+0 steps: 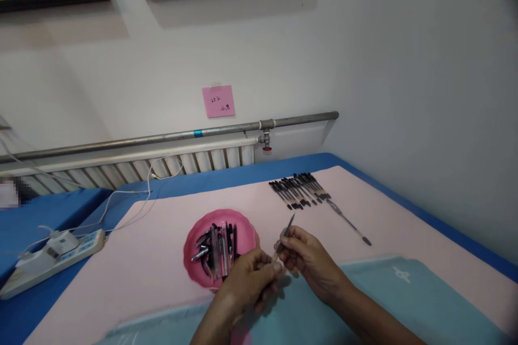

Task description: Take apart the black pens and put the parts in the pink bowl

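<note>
A slim pen (288,225) points up and away from me, its dark, narrow tip end uppermost. My right hand (305,256) pinches it around the dark grip section. Fingers of my left hand (253,280) are closed around its lower end, which they largely hide. Just left of my hands, a pink scalloped bowl (189,232) holds loose pen parts (216,250), some clear and some black. Beyond my right hand lies a row of black-capped pens (299,191), side by side. A single pen (350,223) lies apart, to the right of that row.
A pale pink sheet (162,237) covers the blue table (299,164), with a teal mat (372,285) near me. At left, a power strip (76,256) carries plugs and white cables. Behind stand a radiator (218,159) and a pipe (162,140) with a valve (266,140).
</note>
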{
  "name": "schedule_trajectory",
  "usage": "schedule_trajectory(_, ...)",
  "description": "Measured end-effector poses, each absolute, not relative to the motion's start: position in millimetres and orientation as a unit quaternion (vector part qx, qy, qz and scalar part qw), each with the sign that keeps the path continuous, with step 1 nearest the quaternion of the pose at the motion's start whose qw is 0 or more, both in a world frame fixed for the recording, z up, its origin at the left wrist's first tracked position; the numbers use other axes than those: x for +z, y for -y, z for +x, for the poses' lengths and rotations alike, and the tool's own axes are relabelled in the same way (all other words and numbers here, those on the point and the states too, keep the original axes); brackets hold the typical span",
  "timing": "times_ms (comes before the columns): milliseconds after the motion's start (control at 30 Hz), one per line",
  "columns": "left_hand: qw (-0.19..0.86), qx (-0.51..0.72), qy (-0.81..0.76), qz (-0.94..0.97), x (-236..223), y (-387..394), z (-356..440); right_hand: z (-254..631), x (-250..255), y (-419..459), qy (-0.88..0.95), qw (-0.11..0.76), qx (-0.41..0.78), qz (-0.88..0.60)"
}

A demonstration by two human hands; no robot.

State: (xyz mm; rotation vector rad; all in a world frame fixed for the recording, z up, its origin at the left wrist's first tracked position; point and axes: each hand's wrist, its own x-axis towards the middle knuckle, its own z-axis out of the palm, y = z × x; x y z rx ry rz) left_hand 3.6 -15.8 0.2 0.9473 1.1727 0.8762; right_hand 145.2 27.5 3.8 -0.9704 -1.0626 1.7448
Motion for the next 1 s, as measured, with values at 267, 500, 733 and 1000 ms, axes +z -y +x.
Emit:
schedule_trajectory(267, 0.753, 0.353, -0.452, 0.324, 12.5, 19.6, -8.0, 149.1, 3.7, -34.5, 0.371, 0.471, 0.701, -0.386)
schedule_trajectory(500, 0.725, 0.498, -0.419, 0.225, 7.8, 9.3, -13.8, 145.5, 5.4, -25.9, 0.463, 0.354, 0.736, -0.346)
schedule_trajectory(733, 0.677, 0.547, -0.405, 0.28, -2.3, 6.3, -6.3, 139.7, 1.0, -16.2, 0.566, 0.221, 0.735, -0.299)
schedule_trajectory(1000, 0.512, 0.745, -0.411, 0.123, 7.5, -4.9, -60.2, 145.9, 15.3, -11.5, 0.626, 0.114, 0.694, -0.337)
